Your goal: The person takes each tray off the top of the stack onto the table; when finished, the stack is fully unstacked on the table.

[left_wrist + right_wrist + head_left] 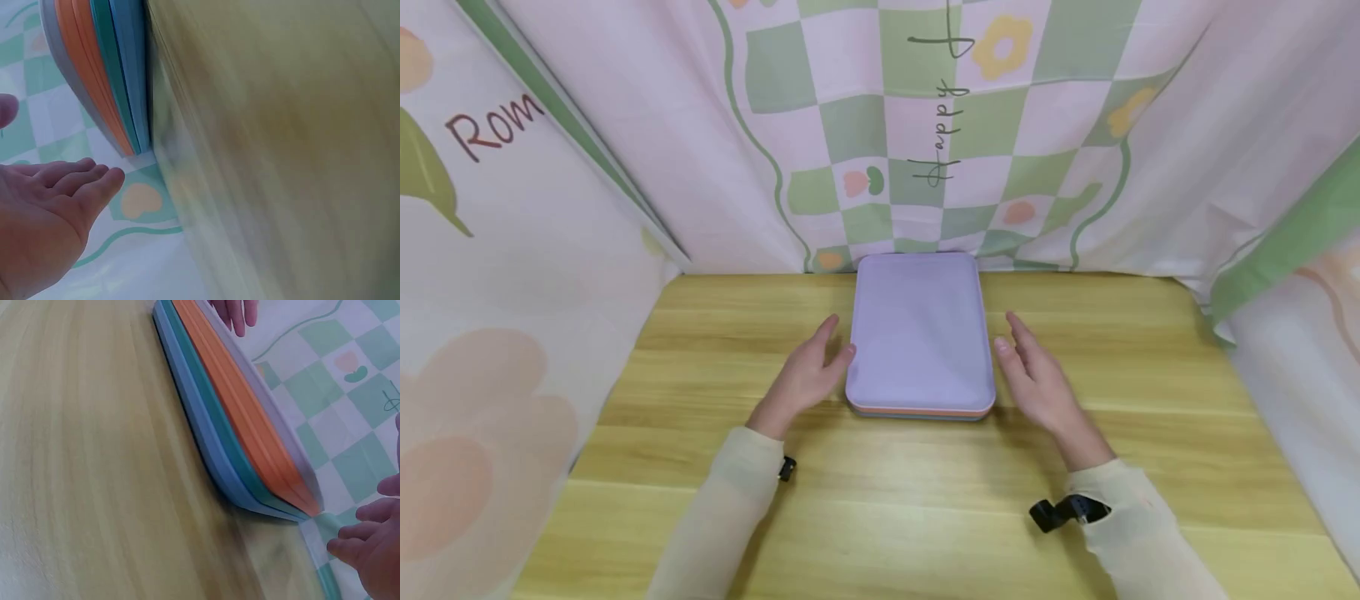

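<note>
A stack of flat rectangular trays (919, 333), lavender on top, lies at the back middle of the wooden table. From the side, the right wrist view shows its layers (250, 425) as lavender, orange, teal and blue. Beside its left edge, my left hand (805, 373) has fingers extended and the thumb tip close to the rim; whether it touches, I cannot tell. My right hand (1037, 379) is held apart from the right edge with straight fingers and holds nothing. In the left wrist view, the left palm (47, 219) faces up beside the stack.
Behind the table's back edge hangs a checkered green and white curtain (917, 150). More printed cloth (512, 292) borders the left side, and a green-edged drape (1292, 233) hangs at the right. The wooden tabletop (895, 508) extends toward me between both forearms.
</note>
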The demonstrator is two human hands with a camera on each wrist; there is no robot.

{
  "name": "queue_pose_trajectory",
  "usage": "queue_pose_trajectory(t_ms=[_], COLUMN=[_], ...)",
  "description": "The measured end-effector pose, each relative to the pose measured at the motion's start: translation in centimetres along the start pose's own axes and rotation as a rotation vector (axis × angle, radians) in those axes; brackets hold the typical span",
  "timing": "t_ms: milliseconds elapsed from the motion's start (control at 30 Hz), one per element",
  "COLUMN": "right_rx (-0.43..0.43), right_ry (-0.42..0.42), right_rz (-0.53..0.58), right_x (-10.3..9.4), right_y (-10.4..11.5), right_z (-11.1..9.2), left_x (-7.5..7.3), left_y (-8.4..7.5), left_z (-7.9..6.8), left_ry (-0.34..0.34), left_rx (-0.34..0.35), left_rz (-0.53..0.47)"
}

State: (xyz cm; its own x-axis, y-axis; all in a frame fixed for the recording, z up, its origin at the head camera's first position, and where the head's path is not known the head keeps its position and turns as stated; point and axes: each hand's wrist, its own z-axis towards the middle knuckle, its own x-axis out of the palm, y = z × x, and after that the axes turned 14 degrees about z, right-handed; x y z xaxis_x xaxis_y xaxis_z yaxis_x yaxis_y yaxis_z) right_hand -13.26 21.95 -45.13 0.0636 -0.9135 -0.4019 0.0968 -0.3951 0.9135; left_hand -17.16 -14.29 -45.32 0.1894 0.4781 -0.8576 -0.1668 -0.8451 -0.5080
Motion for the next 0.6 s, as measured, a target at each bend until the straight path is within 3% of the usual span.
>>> queue_pose_trajectory(t_ms=[367,600], right_rx=[0.041,0.083], right_ry=[-0.036,-0.035], right_rz=[0.201,0.224], right_x=[1.5,2.4], right_y=[-1.5,-2.5], right_z=[1.1,1.6], left_x=[1.0,1.9], left_y=[-0.2,-0.2], left_z=[0.8,1.5], left_ry=[-0.012,0.012], left_rx=[0.033,0.037], left_rz=[-0.169,-0.25])
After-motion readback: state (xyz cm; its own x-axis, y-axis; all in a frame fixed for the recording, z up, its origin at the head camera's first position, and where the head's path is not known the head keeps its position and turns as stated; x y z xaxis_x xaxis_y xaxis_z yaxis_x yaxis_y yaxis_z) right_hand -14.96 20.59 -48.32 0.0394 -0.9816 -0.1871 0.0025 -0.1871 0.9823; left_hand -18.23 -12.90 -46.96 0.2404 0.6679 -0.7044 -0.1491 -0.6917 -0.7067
